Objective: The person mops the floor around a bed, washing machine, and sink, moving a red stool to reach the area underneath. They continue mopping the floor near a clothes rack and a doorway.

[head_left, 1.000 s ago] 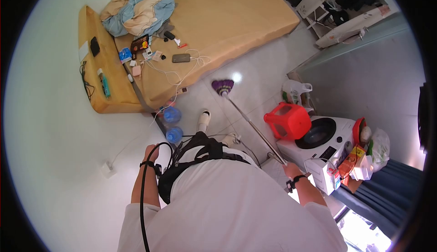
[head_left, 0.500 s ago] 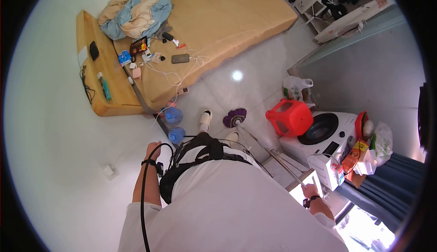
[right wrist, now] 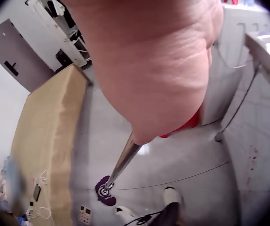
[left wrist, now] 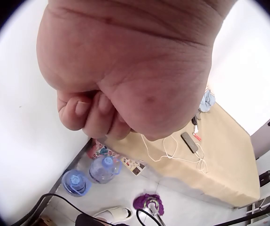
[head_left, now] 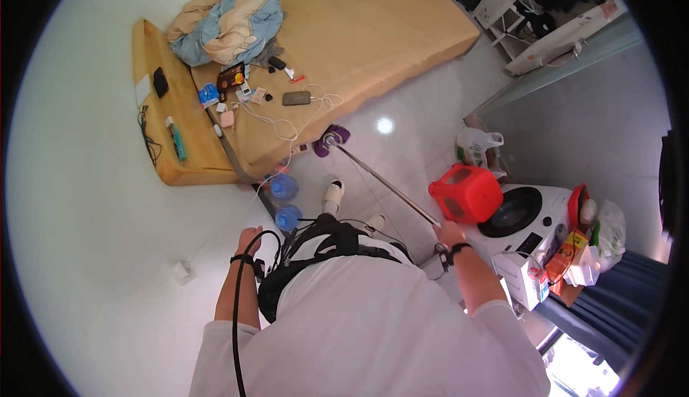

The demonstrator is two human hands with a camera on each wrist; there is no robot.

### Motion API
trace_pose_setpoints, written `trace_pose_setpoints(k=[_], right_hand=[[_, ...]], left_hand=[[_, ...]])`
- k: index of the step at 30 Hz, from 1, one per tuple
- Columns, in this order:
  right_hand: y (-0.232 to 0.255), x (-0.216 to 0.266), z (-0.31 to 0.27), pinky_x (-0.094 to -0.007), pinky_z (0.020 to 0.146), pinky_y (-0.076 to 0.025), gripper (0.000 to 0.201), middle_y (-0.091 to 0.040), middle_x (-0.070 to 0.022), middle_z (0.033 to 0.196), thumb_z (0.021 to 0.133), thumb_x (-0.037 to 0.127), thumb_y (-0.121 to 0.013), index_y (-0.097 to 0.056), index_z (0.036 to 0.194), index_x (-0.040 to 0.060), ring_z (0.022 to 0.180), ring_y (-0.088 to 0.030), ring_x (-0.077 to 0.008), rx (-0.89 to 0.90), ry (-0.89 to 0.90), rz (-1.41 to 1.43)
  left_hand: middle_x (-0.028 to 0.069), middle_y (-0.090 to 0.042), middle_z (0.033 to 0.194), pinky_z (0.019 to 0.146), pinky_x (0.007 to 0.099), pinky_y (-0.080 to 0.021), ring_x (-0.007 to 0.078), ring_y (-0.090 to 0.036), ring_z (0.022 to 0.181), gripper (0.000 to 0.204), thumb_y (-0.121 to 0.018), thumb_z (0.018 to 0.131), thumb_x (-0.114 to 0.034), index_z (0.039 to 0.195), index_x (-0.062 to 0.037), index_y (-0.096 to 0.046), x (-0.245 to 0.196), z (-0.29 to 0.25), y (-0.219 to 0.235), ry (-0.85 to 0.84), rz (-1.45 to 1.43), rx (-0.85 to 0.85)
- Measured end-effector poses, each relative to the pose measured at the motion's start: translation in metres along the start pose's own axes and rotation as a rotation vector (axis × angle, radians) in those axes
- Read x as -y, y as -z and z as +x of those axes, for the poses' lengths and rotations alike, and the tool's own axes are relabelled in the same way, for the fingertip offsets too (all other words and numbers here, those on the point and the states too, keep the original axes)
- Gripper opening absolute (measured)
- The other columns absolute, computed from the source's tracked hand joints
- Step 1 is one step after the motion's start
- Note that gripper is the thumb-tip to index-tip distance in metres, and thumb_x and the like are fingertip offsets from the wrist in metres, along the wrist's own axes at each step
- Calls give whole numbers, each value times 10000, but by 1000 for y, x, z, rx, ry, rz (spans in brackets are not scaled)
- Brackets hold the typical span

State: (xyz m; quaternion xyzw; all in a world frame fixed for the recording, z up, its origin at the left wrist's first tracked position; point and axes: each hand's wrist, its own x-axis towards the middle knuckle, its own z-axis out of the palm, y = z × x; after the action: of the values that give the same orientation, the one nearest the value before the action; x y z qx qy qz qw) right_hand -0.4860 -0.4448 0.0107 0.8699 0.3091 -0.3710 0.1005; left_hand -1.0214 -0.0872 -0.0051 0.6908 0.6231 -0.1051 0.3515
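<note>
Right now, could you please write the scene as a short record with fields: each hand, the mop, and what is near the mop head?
right hand: right hand grips the top of the mop handle
left hand: left hand hangs at the side, fingers curled, holding nothing
mop head: purple mop head lies on the tiled floor, at the edge of the mattress
near mop head: power strip, two water bottles, person's white shoe
beside right hand: red basket on the washing machine
</note>
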Motion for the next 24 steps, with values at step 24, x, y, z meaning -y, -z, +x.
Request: trace_pose_setpoints(k=[24], right_hand=[[-93,-148,-268,-556,911,-376,556,-598,-210,1072,885,501,-355,-576,1073,27,1025,-566,-360,375,-649,139]], left_hand=[[267,-595,792,719,460,-420,419,-558,792,426,-420,861,-309,766,68,-593,-41,31,-28,-140,196,88]])
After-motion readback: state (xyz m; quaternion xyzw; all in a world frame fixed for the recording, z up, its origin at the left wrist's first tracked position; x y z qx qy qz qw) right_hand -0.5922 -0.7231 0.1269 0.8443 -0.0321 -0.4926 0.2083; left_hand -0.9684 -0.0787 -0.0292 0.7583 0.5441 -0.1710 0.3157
